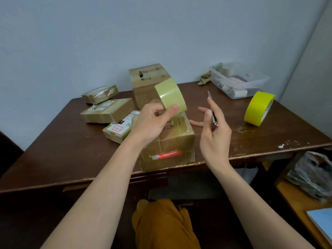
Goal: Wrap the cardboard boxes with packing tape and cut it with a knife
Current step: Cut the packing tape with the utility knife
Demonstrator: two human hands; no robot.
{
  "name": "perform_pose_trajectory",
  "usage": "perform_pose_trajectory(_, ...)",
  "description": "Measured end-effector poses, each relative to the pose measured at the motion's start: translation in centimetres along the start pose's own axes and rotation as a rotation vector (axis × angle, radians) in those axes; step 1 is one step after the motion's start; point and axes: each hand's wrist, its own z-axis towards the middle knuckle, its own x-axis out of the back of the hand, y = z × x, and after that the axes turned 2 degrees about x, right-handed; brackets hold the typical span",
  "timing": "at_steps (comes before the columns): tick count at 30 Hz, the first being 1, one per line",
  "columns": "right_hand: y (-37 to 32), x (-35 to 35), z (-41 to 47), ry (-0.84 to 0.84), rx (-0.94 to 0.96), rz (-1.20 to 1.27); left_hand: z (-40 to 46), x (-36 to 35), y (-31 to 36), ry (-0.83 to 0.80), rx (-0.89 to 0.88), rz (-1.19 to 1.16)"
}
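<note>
At the centre of the frame, the left hand (152, 121) is pinching a roll of olive-yellow packing tape (170, 95) above a taped brown cardboard box (172, 141) sitting at the dark wooden worktop's (53, 159) near edge. Just right, the right hand (213, 130) is gripping a slim utility knife (212, 108), blade pointing up, other fingers spreading loosely.

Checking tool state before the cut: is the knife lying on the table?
No, the right hand holds the knife up above the table, blade pointing upward, beside the box.
</note>
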Motion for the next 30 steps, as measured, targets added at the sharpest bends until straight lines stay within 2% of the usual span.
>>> perform_pose_trajectory(6,-0.8,2.7,2.9,0.333,-0.109,0.236,0.0,0.1,-0.2,-0.050,0.038,0.014)
perform_pose_trajectory(8,-0.9,3.3,3.0,0.390,-0.154,0.266,0.1,0.1,-0.3,-0.054,0.052,0.003)
perform_pose_trajectory(13,-0.9,2.9,1.3,0.374,-0.208,0.273,0.4,0.4,-0.5,-0.019,0.108,-0.111)
perform_pose_trajectory(24,-1.7,2.0,0.1,0.179,0.014,0.219,0.3,0.3,-0.3,0.049,0.120,-0.146)
perform_pose_trajectory(30,-1.1,2.0,0.1,0.214,0.031,0.233,0.7,0.4,-0.7,0.010,0.117,-0.097)
